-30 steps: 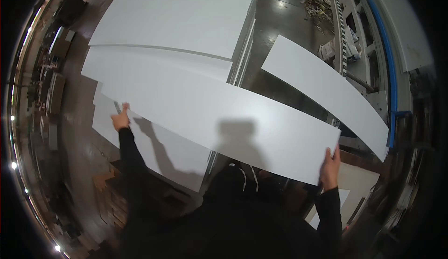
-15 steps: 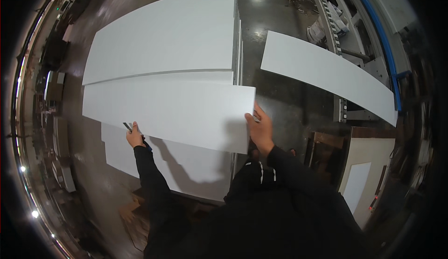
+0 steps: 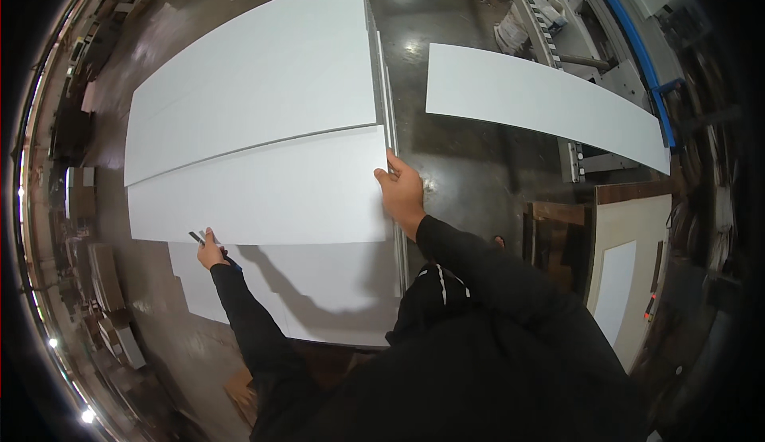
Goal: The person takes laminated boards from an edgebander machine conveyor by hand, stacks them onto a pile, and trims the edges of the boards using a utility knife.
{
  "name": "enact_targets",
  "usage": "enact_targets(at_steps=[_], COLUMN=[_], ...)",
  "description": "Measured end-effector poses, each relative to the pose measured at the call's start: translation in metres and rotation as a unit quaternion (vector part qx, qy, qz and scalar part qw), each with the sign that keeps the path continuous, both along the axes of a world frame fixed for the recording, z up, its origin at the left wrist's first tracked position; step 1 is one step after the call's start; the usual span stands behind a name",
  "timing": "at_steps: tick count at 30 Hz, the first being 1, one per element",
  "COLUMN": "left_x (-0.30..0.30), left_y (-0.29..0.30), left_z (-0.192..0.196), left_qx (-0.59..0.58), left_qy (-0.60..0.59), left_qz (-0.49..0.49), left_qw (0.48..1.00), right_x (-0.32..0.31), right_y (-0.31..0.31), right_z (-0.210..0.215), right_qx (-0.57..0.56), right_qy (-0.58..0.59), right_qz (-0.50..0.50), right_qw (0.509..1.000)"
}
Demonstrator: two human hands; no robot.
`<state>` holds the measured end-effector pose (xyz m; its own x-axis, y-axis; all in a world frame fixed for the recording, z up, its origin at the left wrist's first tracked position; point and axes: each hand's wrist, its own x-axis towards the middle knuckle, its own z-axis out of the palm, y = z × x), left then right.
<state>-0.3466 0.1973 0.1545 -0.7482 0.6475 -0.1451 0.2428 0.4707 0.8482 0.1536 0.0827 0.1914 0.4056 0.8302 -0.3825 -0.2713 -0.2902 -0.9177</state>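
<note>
A long white panel (image 3: 263, 191) lies on a stack, its far edge along a larger white panel (image 3: 255, 67). My right hand (image 3: 404, 195) grips its right end near the corner, thumb on top and fingers beyond the edge. At the near edge, toward the left, my left hand (image 3: 210, 252) is closed with its thumb on the panel's border. A slim dark tool (image 3: 194, 236) with a blue part pokes out of that hand; its kind is not clear. Below the panel's near edge shows a lower white panel (image 3: 335, 282), crossed by my arm's shadow.
To the right, another long white panel (image 3: 542, 95) rests across a machine frame (image 3: 538, 23) with a blue rail (image 3: 629, 39). A pale board (image 3: 621, 227) with a smaller white piece stands nearer. Stacked boards (image 3: 103, 275) line the left side beyond the concrete floor (image 3: 175, 306).
The held panel has shifted left and away from me, so its right end lines up with the stack and the gap to the larger panel has narrowed. Both hands moved with it.
</note>
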Motion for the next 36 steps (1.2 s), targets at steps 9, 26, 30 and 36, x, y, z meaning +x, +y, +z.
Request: enact_targets(at_steps=[9,26,30,36], left_x=[-0.008,0.003,-0.006,-0.011], left_y=[0.01,0.016,0.014,0.02], left_z=[0.001,0.002,0.004,0.004], left_qx=[-0.016,0.007,-0.018,-0.031], left_qy=[0.011,-0.114,-0.097,-0.108], left_qz=[0.004,0.001,-0.002,-0.029], left_qw=[1.0,0.993,0.995,0.993], right_x=[0.0,0.003,0.004,0.007], right_y=[0.003,0.005,0.005,0.014], right_z=[-0.011,-0.009,-0.004,-0.016], right_qx=[-0.008,-0.066,-0.071,-0.074], right_qy=[-0.052,-0.193,-0.137,0.001], right_qz=[0.001,0.029,0.031,0.0], right_qw=[0.999,0.979,0.988,0.997])
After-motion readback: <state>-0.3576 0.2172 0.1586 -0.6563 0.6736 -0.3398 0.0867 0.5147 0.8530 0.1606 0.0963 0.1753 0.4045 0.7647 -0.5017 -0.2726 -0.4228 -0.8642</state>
